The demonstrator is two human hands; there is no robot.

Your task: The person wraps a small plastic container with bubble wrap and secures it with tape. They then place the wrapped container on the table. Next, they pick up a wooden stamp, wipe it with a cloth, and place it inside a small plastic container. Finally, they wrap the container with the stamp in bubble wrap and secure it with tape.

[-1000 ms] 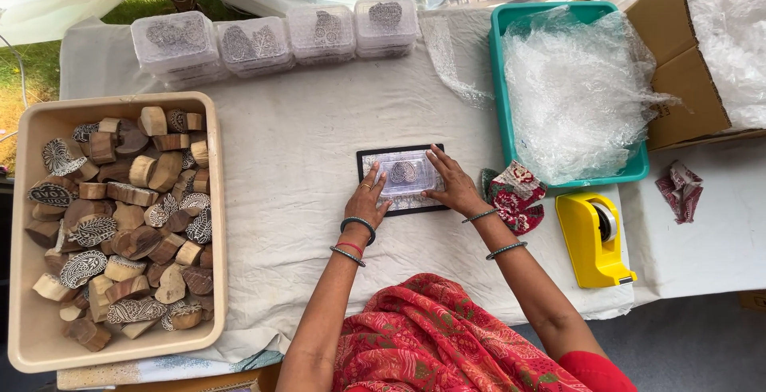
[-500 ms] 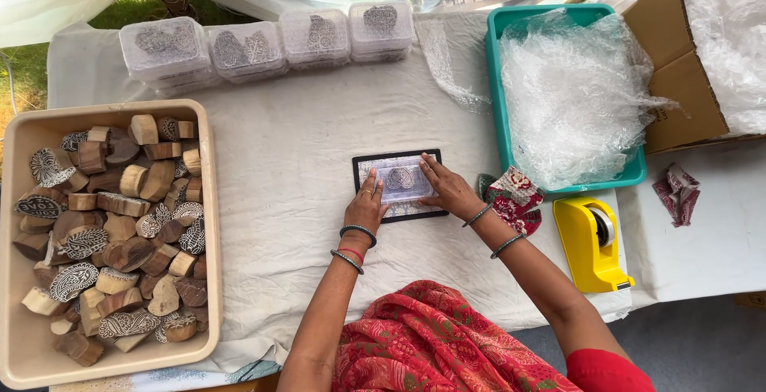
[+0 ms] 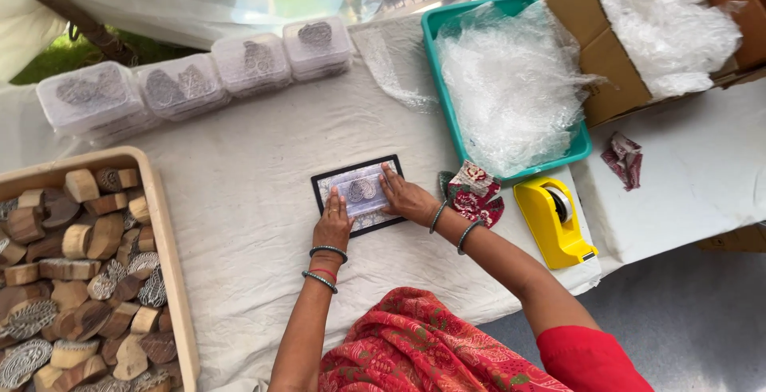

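Both hands press flat on a black-edged tray [image 3: 359, 195] lying on the white cloth [image 3: 255, 200]. The left hand [image 3: 333, 224] rests its extended fingers on the tray's near left corner; the right hand [image 3: 405, 198] spreads open fingers over its right edge, gripping nothing.

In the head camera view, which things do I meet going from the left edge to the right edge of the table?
Tray of wooden blocks → left hand → black-framed box → right hand → patterned cloth → yellow tape dispenser → cardboard box.
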